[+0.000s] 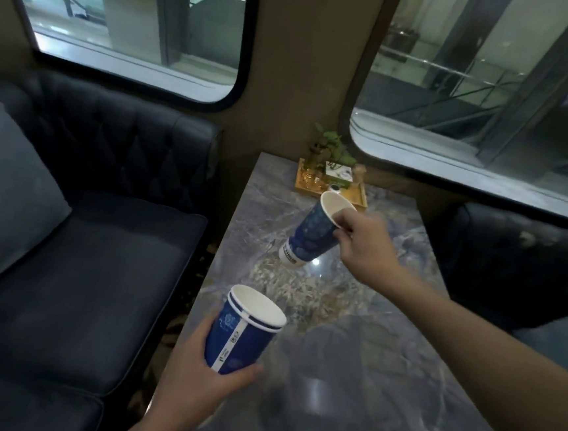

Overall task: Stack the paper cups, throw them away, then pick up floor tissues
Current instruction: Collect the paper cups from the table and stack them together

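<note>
Now I'm seeing left hand (209, 363) gripping nested cups (243, 332); right hand (363, 236) is pinching tilted single cup (319, 232) above the table (350, 341).

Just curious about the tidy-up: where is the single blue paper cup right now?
In the head view, the single cup hangs tilted above the marble table, pinched at its rim by the right hand, just before the wooden tray.

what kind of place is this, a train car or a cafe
Probably a train-style lounge or themed cafe booth. A dark tufted sofa sits beside a marble-look table, and the rounded-corner windows look like carriage windows. Through them is a building interior, so it seems stationary.
</note>
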